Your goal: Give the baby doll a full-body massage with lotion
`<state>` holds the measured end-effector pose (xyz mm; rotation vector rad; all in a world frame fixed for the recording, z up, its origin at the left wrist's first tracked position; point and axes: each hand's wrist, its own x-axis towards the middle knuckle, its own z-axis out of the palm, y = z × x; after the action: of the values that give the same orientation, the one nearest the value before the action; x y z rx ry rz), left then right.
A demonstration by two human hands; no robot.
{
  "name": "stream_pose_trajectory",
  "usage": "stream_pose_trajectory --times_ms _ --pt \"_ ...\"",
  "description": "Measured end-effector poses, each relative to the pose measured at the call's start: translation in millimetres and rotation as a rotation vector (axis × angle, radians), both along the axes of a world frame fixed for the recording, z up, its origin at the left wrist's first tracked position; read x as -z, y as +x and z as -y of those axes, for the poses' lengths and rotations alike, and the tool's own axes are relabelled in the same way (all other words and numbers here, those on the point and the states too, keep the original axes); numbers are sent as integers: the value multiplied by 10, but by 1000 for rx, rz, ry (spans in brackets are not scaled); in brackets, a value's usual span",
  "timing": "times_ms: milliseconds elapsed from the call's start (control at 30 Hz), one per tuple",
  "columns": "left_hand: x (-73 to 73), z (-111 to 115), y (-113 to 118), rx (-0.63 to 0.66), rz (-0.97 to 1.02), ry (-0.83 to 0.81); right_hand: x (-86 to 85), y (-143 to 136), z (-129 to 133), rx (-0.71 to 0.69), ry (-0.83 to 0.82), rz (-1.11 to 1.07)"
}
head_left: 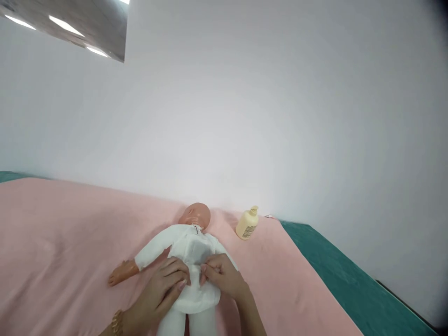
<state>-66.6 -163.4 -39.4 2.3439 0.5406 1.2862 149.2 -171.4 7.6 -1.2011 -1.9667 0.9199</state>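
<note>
Pinching white garment [199,301], right hand [224,276], left hand [161,285] curled atop doll [199,215] (grip unclear), legs [203,325] cropped.

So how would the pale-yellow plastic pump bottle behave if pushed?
The pale-yellow plastic pump bottle may tip if pushed at its narrow pump head, standing on creased pink cloth. Its smooth, rounded sides look somewhat slippery. Probably stiff-walled: its body shows no dents.

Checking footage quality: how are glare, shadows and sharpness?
Head view: bright white streaks on the glossy grey panel; head view: soft shadow beside the white-clothed plastic doll; head view: print on the pale-yellow plastic pump bottle unreadable.
</note>
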Motion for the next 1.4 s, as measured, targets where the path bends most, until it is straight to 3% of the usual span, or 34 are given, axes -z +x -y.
stream_pose_trajectory --times_ms 100,200,367,600,700,800,900,967,1067,1200,1400 --pt "-19 -5 -32 -69 -43 31 172 39 -20 19 109 -183" --pt "-13 -36 -48 -113 -122 0 266 62 -78 35 141 -223" --pt "-4 -81 -53 -57 -219 -52 287 89 -111 -29 120 -130" --pt "-200 -102 -27 -38 -332 -108 330 52 -101 -37 102 -101" --pt "-271 -160 -7 -48 -287 -121 257 74 -130 -46 83 -133" --pt "-373 -259 70 -176 -219 -162 61 63 -227 -23 69 -149" --pt "-494 -366 194 -243 -187 -150 -102 -16 -364 165 127 -193" --pt "-528 -423 260 -230 -187 -135 -101 -71 -433 265 167 -220" --pt "-453 -471 279 -203 -194 -112 60 -89 -468 322 251 -247" --pt "-270 -496 200 -165 -250 -97 289 -43 -456 260 328 -118" --pt "-259 -502 180 -156 -332 -60 313 -32 -480 220 348 -84"
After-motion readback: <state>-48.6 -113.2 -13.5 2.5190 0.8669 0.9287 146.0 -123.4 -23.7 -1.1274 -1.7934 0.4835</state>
